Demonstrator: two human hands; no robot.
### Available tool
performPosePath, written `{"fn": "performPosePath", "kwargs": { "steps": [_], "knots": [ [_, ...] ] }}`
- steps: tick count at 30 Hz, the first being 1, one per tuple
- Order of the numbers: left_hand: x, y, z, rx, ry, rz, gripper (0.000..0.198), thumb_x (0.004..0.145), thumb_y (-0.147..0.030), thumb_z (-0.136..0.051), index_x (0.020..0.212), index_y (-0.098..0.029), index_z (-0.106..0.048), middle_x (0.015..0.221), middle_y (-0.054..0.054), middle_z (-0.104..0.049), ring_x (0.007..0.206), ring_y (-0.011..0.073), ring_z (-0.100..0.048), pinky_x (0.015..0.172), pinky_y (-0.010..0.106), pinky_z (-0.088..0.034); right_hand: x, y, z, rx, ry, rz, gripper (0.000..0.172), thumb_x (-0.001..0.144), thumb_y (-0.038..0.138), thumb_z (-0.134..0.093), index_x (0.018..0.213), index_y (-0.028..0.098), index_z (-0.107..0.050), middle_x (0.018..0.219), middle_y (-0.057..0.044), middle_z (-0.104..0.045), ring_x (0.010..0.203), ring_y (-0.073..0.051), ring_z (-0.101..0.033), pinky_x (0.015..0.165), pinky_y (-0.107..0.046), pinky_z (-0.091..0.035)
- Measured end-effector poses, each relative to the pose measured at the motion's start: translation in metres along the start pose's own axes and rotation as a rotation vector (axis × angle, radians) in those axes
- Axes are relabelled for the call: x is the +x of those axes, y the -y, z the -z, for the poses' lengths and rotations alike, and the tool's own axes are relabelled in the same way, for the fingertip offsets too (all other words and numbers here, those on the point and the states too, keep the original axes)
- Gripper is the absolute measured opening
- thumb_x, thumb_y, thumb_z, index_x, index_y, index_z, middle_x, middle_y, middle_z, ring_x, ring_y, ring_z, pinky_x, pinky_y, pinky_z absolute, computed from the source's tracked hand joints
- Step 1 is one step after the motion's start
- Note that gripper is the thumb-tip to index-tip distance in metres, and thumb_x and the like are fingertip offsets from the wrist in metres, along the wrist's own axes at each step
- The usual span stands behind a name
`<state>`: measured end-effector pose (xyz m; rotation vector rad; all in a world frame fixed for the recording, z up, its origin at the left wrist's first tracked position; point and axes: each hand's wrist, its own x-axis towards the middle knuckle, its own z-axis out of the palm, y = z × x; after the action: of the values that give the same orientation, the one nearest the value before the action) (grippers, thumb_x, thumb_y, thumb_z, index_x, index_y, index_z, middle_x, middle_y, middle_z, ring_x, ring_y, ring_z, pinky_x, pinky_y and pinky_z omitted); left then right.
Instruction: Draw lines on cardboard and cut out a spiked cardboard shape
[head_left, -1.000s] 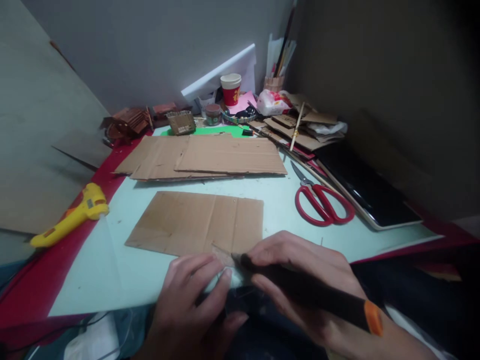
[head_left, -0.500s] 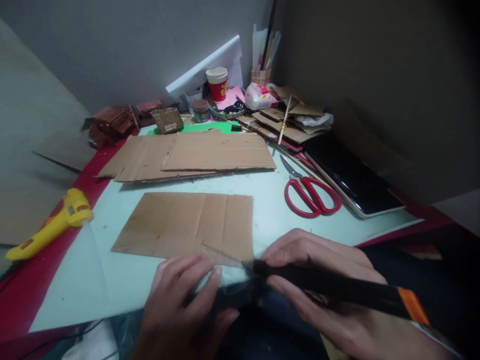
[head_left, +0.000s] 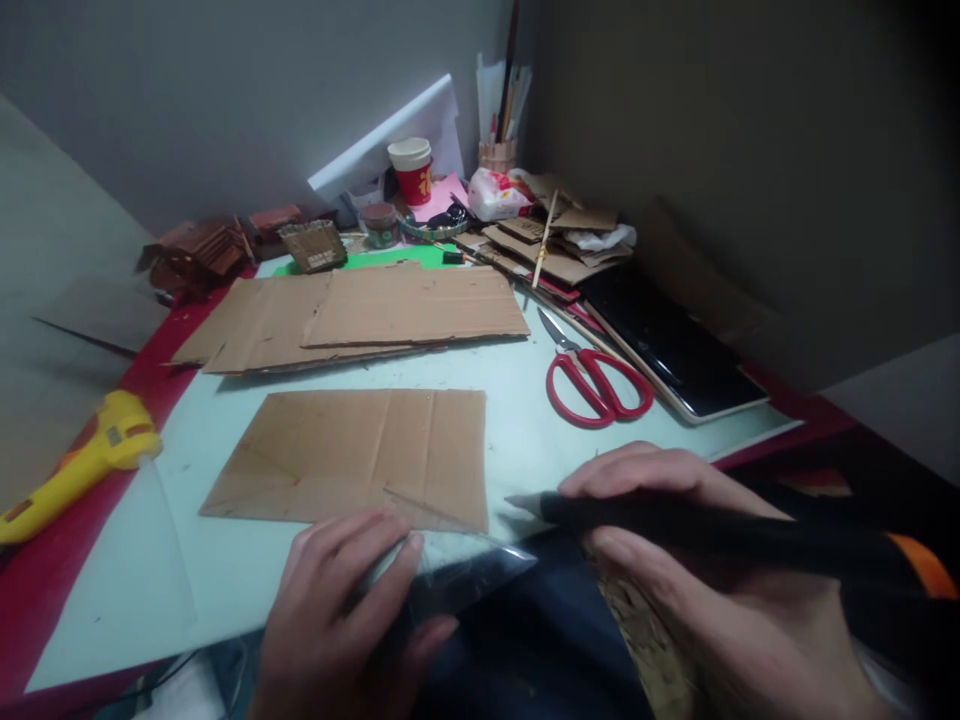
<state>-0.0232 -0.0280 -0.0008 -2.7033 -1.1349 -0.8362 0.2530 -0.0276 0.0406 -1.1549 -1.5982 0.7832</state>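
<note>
Currently, the right hand (head_left: 697, 560) is mine to note first: fingers and thumb closed round a thick black pencil (head_left: 720, 525) with an orange band near its far end. Grey point aims left, just beside the near right corner of the small cardboard piece (head_left: 345, 450), apart from it.

Left hand (head_left: 337, 610): fingers half curled, tips on a clear plastic ruler (head_left: 480, 565) that lies across the near edge of that cardboard and sticks out past my fingers to the right. Thumb drawn in on my side; whether it pinches the plastic, I cannot tell.

Cardboard piece lies flat on the pale green sheet (head_left: 217, 570), two creases running across its right half. Beyond it, larger cardboard sheets (head_left: 412, 305) overlap one another. To the right, scissors (head_left: 611, 408) with red handles, blades together and pointing away from me; next to them, a black glossy tablet (head_left: 675, 350). At far left, a yellow glue gun (head_left: 82, 460) on the red cloth (head_left: 146, 375). Toward the back wall, a red and white paper cup (head_left: 412, 180).
</note>
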Motion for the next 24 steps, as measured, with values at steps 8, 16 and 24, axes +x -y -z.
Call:
{"fn": "performPosePath", "kwargs": {
  "steps": [8, 16, 24],
  "knots": [
    [-0.004, 0.001, -0.002, 0.019, 0.003, -0.007, 0.038, 0.082, -0.025, -0.077, 0.115, -0.013, -0.063, 0.109, 0.015, -0.071, 0.106, 0.0304, -0.061, 0.085, 0.048, -0.055, 0.009, -0.005, -0.022, 0.187, 0.124, 0.066, 0.015, 0.097, 0.020, -0.063, 0.108, 0.031, -0.064, 0.101, 0.000, -0.074, 0.099, -0.017, -0.071, 0.089, -0.024, -0.058],
    [-0.006, -0.004, -0.019, -0.018, -0.147, 0.050, 0.025, 0.095, -0.031, -0.058, 0.112, -0.015, -0.063, 0.110, 0.014, -0.070, 0.107, 0.0304, -0.061, 0.087, 0.049, -0.050, 0.026, -0.010, -0.050, 0.108, 0.179, 0.168, 0.026, 0.091, 0.009, -0.066, 0.110, 0.026, -0.062, 0.110, 0.000, -0.071, 0.101, -0.013, -0.070, 0.087, -0.019, -0.058],
    [-0.003, -0.006, -0.020, -0.031, -0.197, 0.067, 0.029, 0.101, -0.037, -0.051, 0.112, -0.014, -0.063, 0.107, 0.013, -0.071, 0.106, 0.0283, -0.059, 0.088, 0.048, -0.049, 0.036, -0.008, -0.051, 0.081, 0.290, 0.194, 0.025, 0.092, 0.009, -0.067, 0.111, 0.025, -0.066, 0.112, -0.002, -0.075, 0.103, -0.013, -0.072, 0.092, -0.019, -0.058]
  ]
}}
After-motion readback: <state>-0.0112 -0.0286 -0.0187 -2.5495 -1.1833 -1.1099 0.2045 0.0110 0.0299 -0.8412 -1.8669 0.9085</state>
